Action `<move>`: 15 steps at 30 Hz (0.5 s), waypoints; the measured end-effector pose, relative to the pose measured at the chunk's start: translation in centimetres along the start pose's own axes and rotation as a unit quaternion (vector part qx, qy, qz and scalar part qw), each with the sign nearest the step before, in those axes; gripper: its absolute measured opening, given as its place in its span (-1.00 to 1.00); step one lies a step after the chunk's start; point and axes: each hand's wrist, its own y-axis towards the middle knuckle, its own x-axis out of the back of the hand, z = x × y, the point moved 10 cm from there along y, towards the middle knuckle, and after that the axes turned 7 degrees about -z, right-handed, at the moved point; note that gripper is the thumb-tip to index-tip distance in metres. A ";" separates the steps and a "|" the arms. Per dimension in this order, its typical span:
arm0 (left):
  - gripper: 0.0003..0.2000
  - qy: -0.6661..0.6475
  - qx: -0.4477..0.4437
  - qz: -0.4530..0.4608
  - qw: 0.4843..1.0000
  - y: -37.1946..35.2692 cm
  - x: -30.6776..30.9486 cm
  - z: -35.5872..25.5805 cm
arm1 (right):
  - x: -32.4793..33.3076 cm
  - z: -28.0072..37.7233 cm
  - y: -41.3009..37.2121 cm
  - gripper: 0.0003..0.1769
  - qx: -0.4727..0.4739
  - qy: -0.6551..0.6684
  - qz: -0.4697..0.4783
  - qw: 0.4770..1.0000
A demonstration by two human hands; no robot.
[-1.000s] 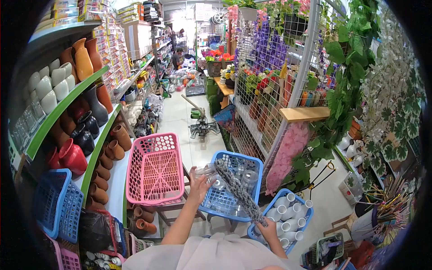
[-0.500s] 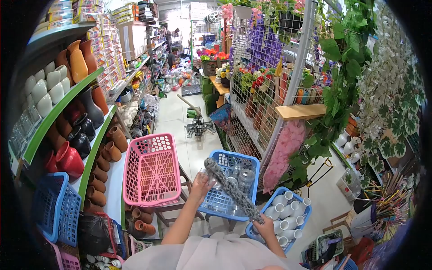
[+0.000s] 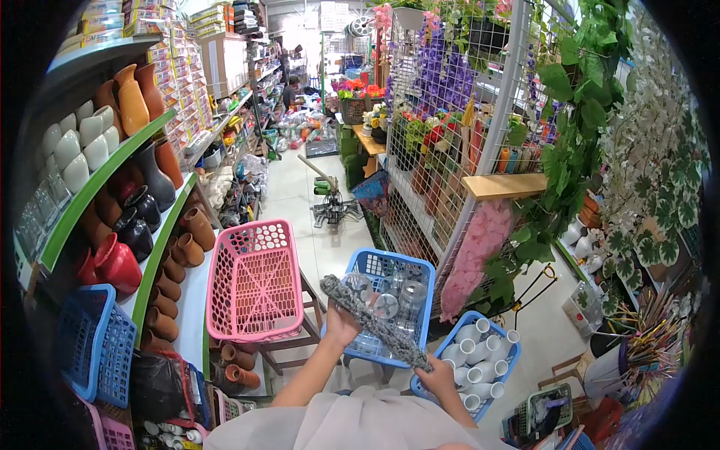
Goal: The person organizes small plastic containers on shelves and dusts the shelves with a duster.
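A long, fluffy grey duster [image 3: 379, 324] slants across in front of me, its far end pointing up and left. My right hand [image 3: 437, 377] grips its near end, fingers closed round it. Higher up, my left hand [image 3: 343, 324] is closed at the duster's underside, its fingertips partly hidden by the grey pile. Beneath the duster is a blue basket [image 3: 426, 300] with several clear glass jars [image 3: 411, 297] in it. A second blue basket [image 3: 512, 358], packed with white vases [image 3: 474, 373], stands beside my right hand.
A pink basket [image 3: 212, 300] rests on a stool at the left. Shelves with clay pots [image 3: 166, 283] and a red vase [image 3: 116, 264] line that side. A wire rack [image 3: 450, 176] with artificial flowers stands on the right. Down the aisle are a green-and-metal stand [image 3: 330, 201] and a person [image 3: 290, 94].
My left hand has moved slightly down, and the duster's far end has swung down and left. My right hand has shifted slightly left. The baskets stay in place.
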 end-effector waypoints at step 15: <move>-0.31 -0.003 0.041 -0.079 0.996 0.7 1.9 3.0 | -0.1 -0.9 -0.4 -0.57 -0.020 -0.007 -0.011 1.000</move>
